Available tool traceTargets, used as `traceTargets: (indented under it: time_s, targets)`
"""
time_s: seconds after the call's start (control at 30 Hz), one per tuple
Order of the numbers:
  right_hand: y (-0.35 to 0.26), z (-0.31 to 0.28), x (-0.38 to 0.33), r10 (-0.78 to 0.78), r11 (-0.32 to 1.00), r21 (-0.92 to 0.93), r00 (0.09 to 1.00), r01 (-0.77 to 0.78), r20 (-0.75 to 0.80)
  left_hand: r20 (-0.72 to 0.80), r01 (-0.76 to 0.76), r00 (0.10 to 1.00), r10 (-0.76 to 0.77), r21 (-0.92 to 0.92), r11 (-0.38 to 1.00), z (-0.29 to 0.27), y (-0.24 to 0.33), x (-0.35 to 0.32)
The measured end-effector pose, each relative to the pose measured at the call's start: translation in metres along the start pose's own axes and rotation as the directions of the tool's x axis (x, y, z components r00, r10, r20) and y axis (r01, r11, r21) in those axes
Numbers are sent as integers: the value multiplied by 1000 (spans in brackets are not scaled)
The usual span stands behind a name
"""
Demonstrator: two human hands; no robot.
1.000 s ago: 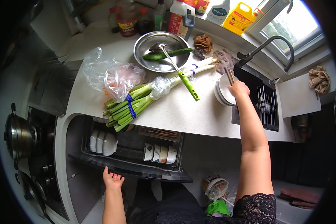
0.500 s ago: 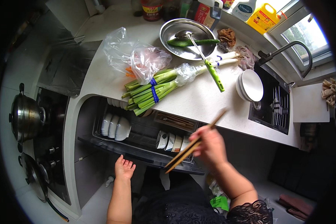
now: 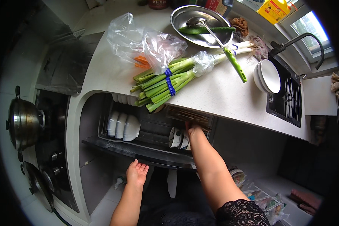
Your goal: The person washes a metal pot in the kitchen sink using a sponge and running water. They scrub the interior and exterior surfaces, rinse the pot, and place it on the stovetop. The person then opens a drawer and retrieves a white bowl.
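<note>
My left hand [image 3: 137,173] is open, palm up, fingers stretched out by the dark front rim of the pulled-out dish drawer [image 3: 147,157]. My right hand [image 3: 193,130] reaches into the drawer at the chopstick compartment [image 3: 209,122], under the counter's edge. Its fingers are in shadow and mostly hidden, so I cannot make out whether chopsticks are in them. Several chopsticks [image 3: 187,114] lie in that compartment. Beside my right wrist stand patterned cups [image 3: 174,138], partly covered by my forearm. White bowls [image 3: 131,128] stand on edge at the drawer's left.
Banded green onions [image 3: 154,90] overhang the counter [image 3: 218,96]. Behind them are a plastic bag [image 3: 158,49] and a steel basin [image 3: 177,35] with a cucumber [image 3: 199,30] and green-handled ladle [image 3: 235,66]. White bowls [image 3: 269,76] stand beside the sink [image 3: 286,98]; a pot [image 3: 22,116] is left.
My right hand, which held chopsticks above the drawer, has moved forward and down into the chopstick compartment. My left hand stays open by the drawer front. The view has shifted slightly.
</note>
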State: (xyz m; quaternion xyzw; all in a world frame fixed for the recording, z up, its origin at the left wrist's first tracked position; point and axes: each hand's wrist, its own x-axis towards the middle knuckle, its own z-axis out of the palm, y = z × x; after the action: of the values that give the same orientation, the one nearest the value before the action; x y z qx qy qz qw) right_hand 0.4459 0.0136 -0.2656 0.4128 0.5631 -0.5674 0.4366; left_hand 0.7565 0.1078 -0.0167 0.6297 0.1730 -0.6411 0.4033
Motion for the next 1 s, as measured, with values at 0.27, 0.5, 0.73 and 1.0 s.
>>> traceTargets:
  time_s: [0.27,0.5,0.73,1.0]
  targets:
    - [-15,38,-57,-20,992,120,999,25,-47,126,-26,991,-55,565,825,-5,28,-26]
    - [-28,27,-47,7,1000,-1,998,-7,68,513,-211,850,-120,541,814,61,22,-43]
    - [-63,-18,-161,207,877,-477,846,62,491,778,-239,608,-160,372,897,202,-30,-63]
    - [-293,-8,-305,-683,550,-143,542,823,490,870,-557,419,-260,472,683,364,-93,-141]
